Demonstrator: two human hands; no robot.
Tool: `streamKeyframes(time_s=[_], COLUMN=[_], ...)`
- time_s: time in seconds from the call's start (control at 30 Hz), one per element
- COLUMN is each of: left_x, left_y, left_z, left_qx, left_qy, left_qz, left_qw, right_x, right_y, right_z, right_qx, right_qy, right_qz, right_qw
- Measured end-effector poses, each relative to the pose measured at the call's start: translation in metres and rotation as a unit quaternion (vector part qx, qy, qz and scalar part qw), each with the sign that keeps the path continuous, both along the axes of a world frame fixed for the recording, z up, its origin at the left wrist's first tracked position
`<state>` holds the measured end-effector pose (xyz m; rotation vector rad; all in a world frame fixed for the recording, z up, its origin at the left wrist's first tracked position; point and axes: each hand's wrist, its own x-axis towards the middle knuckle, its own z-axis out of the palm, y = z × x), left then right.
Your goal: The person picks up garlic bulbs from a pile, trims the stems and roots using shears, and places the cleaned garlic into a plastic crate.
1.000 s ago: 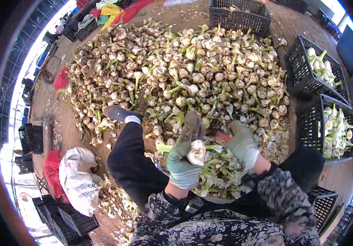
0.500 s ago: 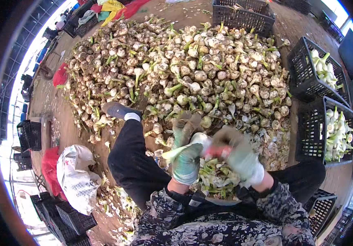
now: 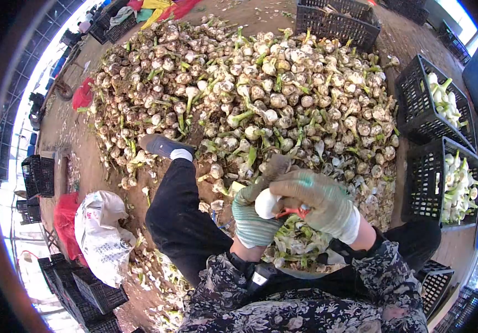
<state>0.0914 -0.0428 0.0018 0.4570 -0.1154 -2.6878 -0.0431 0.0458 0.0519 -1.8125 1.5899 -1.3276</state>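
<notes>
My left hand (image 3: 251, 217), in a green-and-white striped glove with a soiled brown palm, is closed round a garlic bulb (image 3: 265, 204). The bulb's peeled white side faces up, and a pale green stem end (image 3: 236, 188) sticks out past the hand. Pressed close against the bulb is my gloved right hand (image 3: 322, 202), its fingers wrapped round a small red-handled tool (image 3: 295, 212). The tool's working end is hidden, so its kind cannot be made out. Below both hands, garlic peelings and leaf scraps (image 3: 297, 241) lie between my legs.
A large heap of unpeeled garlic (image 3: 272, 100) spreads in front of me. On the right stand black crates (image 3: 422, 183) holding white trimmed garlic; another black crate (image 3: 339, 25) is behind the heap. A white sack (image 3: 103, 233) and stacked crates (image 3: 89, 294) are on the left.
My right hand has moved inward and up onto the bulb, its fingers now over it. The bulb has turned in my left hand, its white side now facing up.
</notes>
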Motion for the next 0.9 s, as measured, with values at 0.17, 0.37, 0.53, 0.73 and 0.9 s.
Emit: streamKeyframes(time_s=[0.17,0.37,0.53,0.73,0.9], left_x=[-0.008,-0.021,-0.041,0.039,0.055], left_y=[-0.01,0.023,0.032,-0.054,-0.113], left_z=[0.008,-0.011,-0.093,-0.223,-0.252], left_qx=[0.04,-0.147,-0.401,0.009,-0.206], left_qy=[-0.037,-0.242,-0.341,-0.721,-0.862], left_qz=[0.13,0.057,0.124,0.247,0.066], left_qw=[0.99,0.957,0.841,0.648,0.458], right_x=[0.033,0.019,-0.061,-0.036,-0.042], right_y=[0.031,0.024,0.042,0.109,0.132], right_z=[-0.023,-0.051,-0.081,-0.137,-0.115], right_qx=[0.096,0.131,0.315,0.311,0.462], right_qy=[-0.144,0.013,-0.471,-0.58,-0.557], right_qz=[0.123,-0.165,-0.212,-0.19,-0.153], right_qw=[0.977,0.977,0.796,0.728,0.673])
